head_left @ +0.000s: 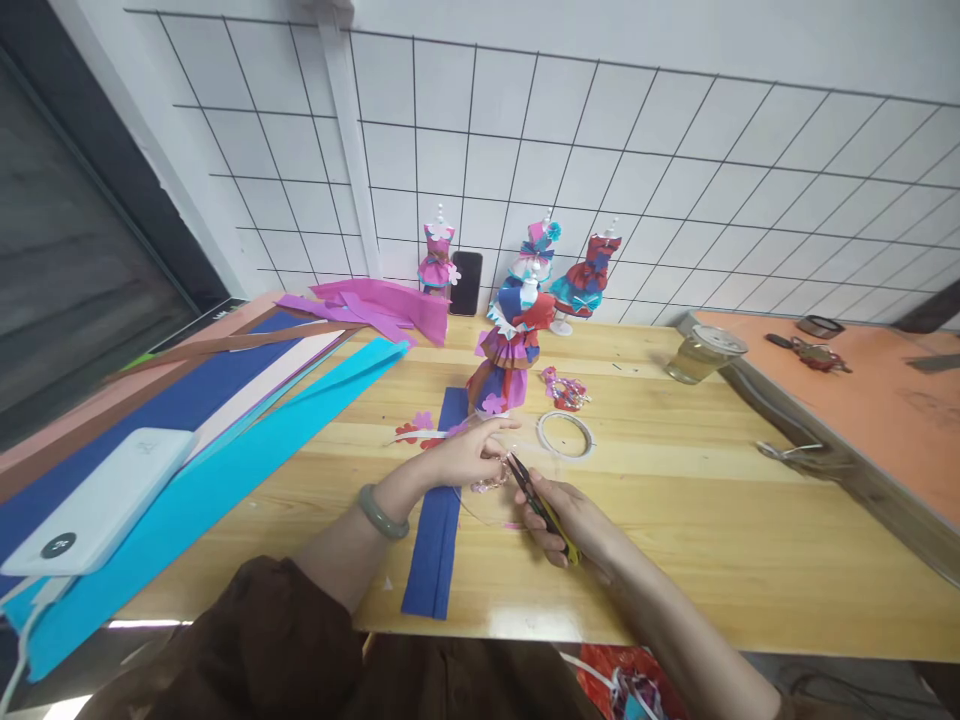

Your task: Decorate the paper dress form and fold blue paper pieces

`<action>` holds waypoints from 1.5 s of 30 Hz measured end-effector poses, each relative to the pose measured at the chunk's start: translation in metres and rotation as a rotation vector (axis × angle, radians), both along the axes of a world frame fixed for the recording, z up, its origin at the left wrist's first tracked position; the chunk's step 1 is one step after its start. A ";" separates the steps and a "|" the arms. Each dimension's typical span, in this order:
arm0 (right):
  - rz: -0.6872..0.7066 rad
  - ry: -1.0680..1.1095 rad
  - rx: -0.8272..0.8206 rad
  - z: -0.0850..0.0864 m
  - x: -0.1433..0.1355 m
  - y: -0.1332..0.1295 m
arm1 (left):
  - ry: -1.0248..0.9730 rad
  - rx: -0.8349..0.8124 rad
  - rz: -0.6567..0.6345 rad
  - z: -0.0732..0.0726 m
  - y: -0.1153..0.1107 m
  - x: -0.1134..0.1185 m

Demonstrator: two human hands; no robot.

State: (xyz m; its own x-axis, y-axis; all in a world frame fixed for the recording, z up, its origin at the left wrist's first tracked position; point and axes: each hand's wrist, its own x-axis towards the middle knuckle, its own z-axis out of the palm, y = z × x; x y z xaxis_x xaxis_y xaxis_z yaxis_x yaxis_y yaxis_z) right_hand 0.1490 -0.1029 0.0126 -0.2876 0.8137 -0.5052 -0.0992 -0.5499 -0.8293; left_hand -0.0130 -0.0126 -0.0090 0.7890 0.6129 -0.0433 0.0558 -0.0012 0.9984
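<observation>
My right hand (559, 515) is wrapped round dark pliers (541, 507) with yellow on the handle, their tip pointing up and left. Close to that tip, my left hand (476, 452) pinches a small beaded piece (491, 478), partly hidden by the fingers. A thin clear line curves below it over the table. Under my left hand lies a dark blue paper strip (433, 560). Just beyond my hands stands a small dress form (504, 365) in layered red, blue and pink paper. A roll of white tape (565, 436) rests to its right.
Coloured paper strips (300, 410) and a white power bank (105, 500) lie at left. Three more dress forms and a black phone (466, 284) stand by the tiled wall. Beaded pieces (568, 390) lie behind the tape; a lidded cup (705, 354) stands at right, beside an orange surface (885, 400).
</observation>
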 end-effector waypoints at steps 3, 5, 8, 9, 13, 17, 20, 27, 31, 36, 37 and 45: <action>-0.002 -0.010 0.010 -0.001 0.000 0.000 | -0.010 -0.033 -0.018 0.001 0.001 -0.001; 0.007 -0.021 0.009 0.000 -0.001 0.001 | -0.003 -0.044 -0.028 0.002 0.001 -0.001; 0.014 -0.031 0.021 0.000 -0.001 0.002 | -0.005 -0.087 -0.055 0.005 0.001 -0.001; 0.014 -0.033 0.032 0.000 0.000 0.002 | -0.002 -0.106 -0.063 0.005 0.000 -0.001; 0.015 -0.048 0.077 -0.003 0.001 0.002 | 0.026 -0.143 -0.093 0.007 -0.001 -0.002; 0.027 -0.078 0.059 -0.001 0.003 0.001 | 0.027 -0.156 -0.084 0.006 0.001 -0.003; 0.041 -0.096 0.012 0.002 0.003 0.001 | 0.000 -0.187 -0.081 0.005 0.002 -0.003; 0.066 -0.104 0.028 0.009 0.000 0.001 | 0.000 -0.213 -0.086 0.004 0.001 -0.002; 0.086 -0.099 0.063 0.009 0.000 0.004 | 0.037 -0.246 -0.123 0.001 0.002 0.001; 0.071 -0.166 0.123 0.005 0.001 0.009 | 0.025 -0.284 -0.157 0.001 0.003 0.001; 0.069 -0.177 0.128 0.004 0.002 0.010 | 0.028 -0.282 -0.156 0.001 0.003 0.001; 0.070 -0.221 0.152 -0.004 0.004 0.015 | 0.026 -0.310 -0.138 0.000 0.004 0.002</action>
